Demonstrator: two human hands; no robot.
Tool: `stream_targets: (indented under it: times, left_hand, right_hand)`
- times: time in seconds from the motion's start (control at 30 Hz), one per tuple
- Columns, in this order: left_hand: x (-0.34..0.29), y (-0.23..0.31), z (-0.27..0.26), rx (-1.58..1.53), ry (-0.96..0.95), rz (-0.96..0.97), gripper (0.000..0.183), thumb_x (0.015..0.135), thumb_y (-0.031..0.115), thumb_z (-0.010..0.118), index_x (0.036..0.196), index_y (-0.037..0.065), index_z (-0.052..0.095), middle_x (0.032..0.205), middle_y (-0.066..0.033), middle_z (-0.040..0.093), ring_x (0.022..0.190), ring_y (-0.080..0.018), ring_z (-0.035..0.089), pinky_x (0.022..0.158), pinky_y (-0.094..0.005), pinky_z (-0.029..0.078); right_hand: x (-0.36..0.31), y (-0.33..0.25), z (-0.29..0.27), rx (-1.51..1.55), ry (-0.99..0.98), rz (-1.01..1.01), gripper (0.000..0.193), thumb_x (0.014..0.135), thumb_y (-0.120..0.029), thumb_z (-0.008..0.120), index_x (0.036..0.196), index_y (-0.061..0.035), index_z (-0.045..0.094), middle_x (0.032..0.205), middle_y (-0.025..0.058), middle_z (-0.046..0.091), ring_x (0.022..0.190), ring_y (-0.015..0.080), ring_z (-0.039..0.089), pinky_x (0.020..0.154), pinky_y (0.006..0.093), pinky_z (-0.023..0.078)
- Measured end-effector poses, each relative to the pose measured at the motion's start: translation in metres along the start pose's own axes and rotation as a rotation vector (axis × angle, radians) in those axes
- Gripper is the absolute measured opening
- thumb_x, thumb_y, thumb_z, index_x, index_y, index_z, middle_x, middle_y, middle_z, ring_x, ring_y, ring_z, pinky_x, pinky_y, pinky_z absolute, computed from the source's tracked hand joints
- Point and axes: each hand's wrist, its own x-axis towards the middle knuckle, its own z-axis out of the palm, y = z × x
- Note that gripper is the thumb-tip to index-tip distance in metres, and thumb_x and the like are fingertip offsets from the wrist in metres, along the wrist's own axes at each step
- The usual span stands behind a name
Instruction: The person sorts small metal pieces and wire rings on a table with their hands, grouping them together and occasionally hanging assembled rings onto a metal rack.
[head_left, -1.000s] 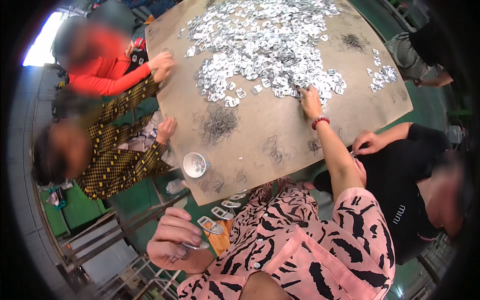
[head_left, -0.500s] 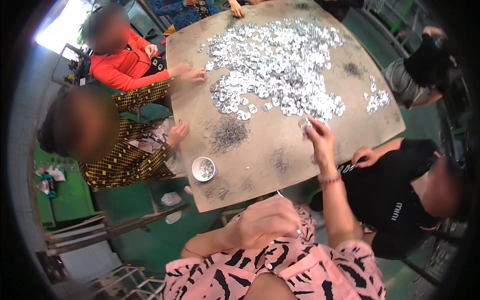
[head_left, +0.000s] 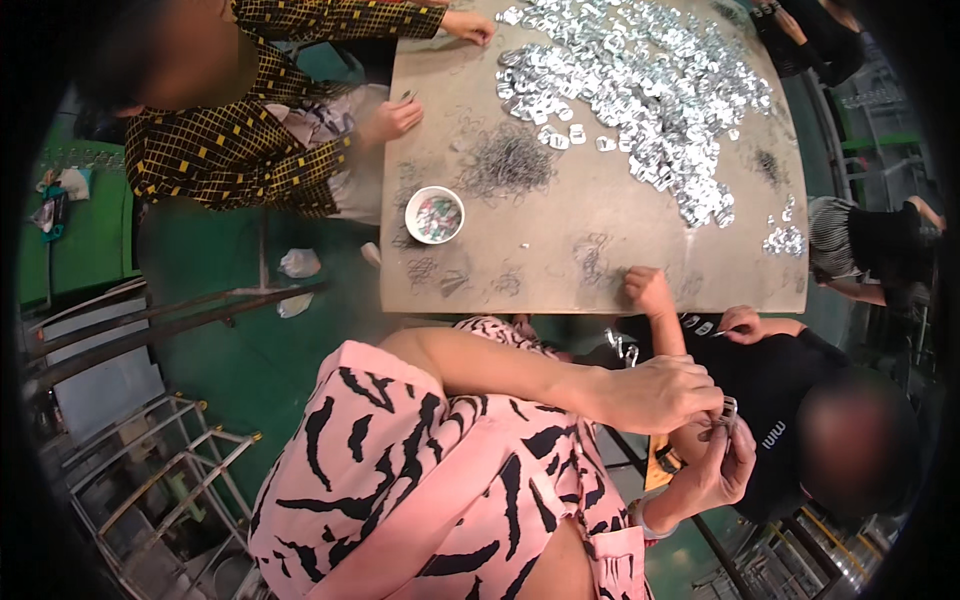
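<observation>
From the head camera, we look down past a pink, black-marked garment at a pair of bare hands. A second ago the right hand (head_left: 712,472) was reaching into the pile of silver pieces (head_left: 630,80); half a second ago it was lifting away from it, with the left hand apart near the body. Now both have come together off the near edge of the table (head_left: 560,250), toward our right, in front of a co-worker's black shirt (head_left: 765,405). We take this to mean that picking up has given way to two-handed handling. Between the fingertips is a small metal piece (head_left: 730,408), clear of the table; the grip is closed on it from both sides, the left hand (head_left: 665,393) reaching across from the left and the right hand pinching from below. What shows of the piece seems to stand with its long axis running roughly up and down in our view, leaning a little, its visible end upward; fingers cover the rest, so we cannot tell which end is which or which face is toward us
</observation>
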Motion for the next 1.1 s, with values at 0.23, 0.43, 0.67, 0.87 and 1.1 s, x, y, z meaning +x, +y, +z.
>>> stream_targets:
  times: [0.23, 0.43, 0.67, 0.87, 1.1]
  left_hand:
    - [-0.026, -0.02, -0.033, -0.134, 0.012, -0.143, 0.021, 0.076, 0.015, 0.066, 0.091, 0.003, 0.058, 0.085, -0.009, 0.06, 0.083, -0.0276, 0.059, 0.075, -0.0374, 0.047]
    - [-0.099, -0.169, -0.149, 0.62, 0.005, -0.951, 0.02, 0.085, 0.017, 0.057, 0.094, 0.001, 0.063, 0.089, -0.0194, 0.065, 0.082, -0.0335, 0.063, 0.073, -0.0418, 0.049]
    - [-0.125, -0.24, -0.188, 0.984, 0.13, -1.129, 0.01, 0.079, 0.003, 0.058, 0.083, -0.004, 0.062, 0.082, -0.0273, 0.062, 0.079, -0.0412, 0.062, 0.07, -0.0488, 0.051]
    - [-0.122, -0.222, -0.19, 1.186, -0.065, -0.965, 0.023, 0.077, -0.005, 0.051, 0.099, -0.008, 0.057, 0.1, -0.0326, 0.057, 0.094, -0.0366, 0.061, 0.076, -0.0449, 0.052]
    - [-0.049, -0.132, -0.143, 0.559, 0.223, -0.69, 0.018, 0.082, -0.002, 0.052, 0.1, -0.005, 0.055, 0.092, -0.0184, 0.06, 0.079, -0.0258, 0.064, 0.069, -0.0344, 0.051]
  right_hand:
    - [-0.025, 0.001, -0.003, 0.377, 0.21, 0.324, 0.01, 0.079, 0.006, 0.057, 0.087, 0.0016, 0.052, 0.086, 0.0107, 0.056, 0.066, 0.0099, 0.052, 0.05, 0.0166, 0.037]
    - [-0.027, -0.02, -0.006, 0.464, 0.051, 0.339, 0.015, 0.079, -0.001, 0.06, 0.078, -0.001, 0.045, 0.071, 0.0061, 0.045, 0.06, 0.0097, 0.041, 0.046, 0.0152, 0.031]
    - [-0.022, -0.019, -0.017, 0.456, -0.155, 0.329, 0.012, 0.077, 0.003, 0.057, 0.082, -0.0019, 0.047, 0.076, 0.0054, 0.046, 0.07, 0.0111, 0.046, 0.059, 0.0194, 0.037]
    - [-0.004, -0.008, -0.011, 0.481, -0.207, 0.308, 0.01, 0.077, 0.003, 0.056, 0.084, -0.0014, 0.051, 0.076, 0.0099, 0.054, 0.062, 0.0119, 0.048, 0.049, 0.0204, 0.036]
    - [-0.007, 0.016, -0.009, 0.463, -0.35, 0.438, 0.012, 0.075, 0.012, 0.056, 0.081, 0.0018, 0.053, 0.081, 0.014, 0.061, 0.06, 0.0134, 0.053, 0.054, 0.0219, 0.043]
